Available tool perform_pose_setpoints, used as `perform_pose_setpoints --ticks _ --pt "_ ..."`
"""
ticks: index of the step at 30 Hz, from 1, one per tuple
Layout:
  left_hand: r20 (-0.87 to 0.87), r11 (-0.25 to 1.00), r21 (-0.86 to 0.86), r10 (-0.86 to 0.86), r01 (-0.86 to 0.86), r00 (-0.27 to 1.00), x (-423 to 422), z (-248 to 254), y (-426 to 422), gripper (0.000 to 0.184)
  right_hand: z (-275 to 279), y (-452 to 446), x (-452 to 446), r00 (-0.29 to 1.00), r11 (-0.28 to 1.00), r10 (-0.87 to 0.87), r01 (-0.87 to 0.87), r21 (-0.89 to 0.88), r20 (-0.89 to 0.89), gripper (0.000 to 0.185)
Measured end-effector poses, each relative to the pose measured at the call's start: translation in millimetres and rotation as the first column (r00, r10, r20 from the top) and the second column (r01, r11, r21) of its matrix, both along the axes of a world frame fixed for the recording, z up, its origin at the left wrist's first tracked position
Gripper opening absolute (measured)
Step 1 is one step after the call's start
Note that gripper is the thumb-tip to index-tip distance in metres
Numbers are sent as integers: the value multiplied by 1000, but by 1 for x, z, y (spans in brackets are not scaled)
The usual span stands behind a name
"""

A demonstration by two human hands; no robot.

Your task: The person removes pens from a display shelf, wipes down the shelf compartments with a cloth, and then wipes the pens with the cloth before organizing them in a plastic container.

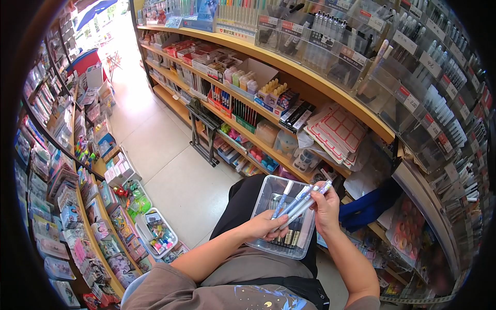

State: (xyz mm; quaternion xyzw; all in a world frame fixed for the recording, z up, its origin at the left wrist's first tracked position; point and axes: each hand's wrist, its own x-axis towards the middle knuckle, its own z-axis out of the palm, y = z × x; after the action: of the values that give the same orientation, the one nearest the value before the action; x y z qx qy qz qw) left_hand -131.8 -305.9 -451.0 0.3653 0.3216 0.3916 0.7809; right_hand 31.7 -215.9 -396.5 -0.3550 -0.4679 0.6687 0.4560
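Note:
A clear plastic box (pixel 268 187) rests on my lap, with dark and gold-banded items lying in its bottom. Over it, my left hand (pixel 266 226) is closed around the lower ends of several pens (pixel 298 206) with pale blue and white barrels. My right hand (pixel 326 207) grips the upper ends of some of the same pens between thumb and fingers. The pens fan out a little, slanting up to the right. What lies under my left palm is hidden.
On the right, shelves (pixel 227 93) carry boxed stationery, below clear pen holders (pixel 330 41) with price tags. A folding stool (pixel 202 132) stands by them. Across the tiled aisle (pixel 165 134), a white bin (pixel 156 232) of small bottles sits beside the left racks.

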Motion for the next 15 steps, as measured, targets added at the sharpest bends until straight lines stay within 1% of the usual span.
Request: perform_pose_setpoints --ticks 3,6,10,13,15 --pt "-11 1000 18 14 -14 1000 1 0 0 36 -2 6 3 991 999 -32 28 -34 -127 15" --pt "3 1000 26 5 -5 1000 0 -2 0 37 4 7 4 989 994 -66 54 -93 -131 15" --pt "-18 998 8 -56 56 998 -5 -10 3 38 3 7 4 989 994 -56 42 -101 -137 16" --pt "-50 994 17 112 -111 992 2 -9 1 42 0 7 3 993 998 -37 31 -56 -111 17" --pt "-44 984 21 178 -177 983 4 0 -1 43 -3 6 4 997 1000 0 -2 -24 -74 17"
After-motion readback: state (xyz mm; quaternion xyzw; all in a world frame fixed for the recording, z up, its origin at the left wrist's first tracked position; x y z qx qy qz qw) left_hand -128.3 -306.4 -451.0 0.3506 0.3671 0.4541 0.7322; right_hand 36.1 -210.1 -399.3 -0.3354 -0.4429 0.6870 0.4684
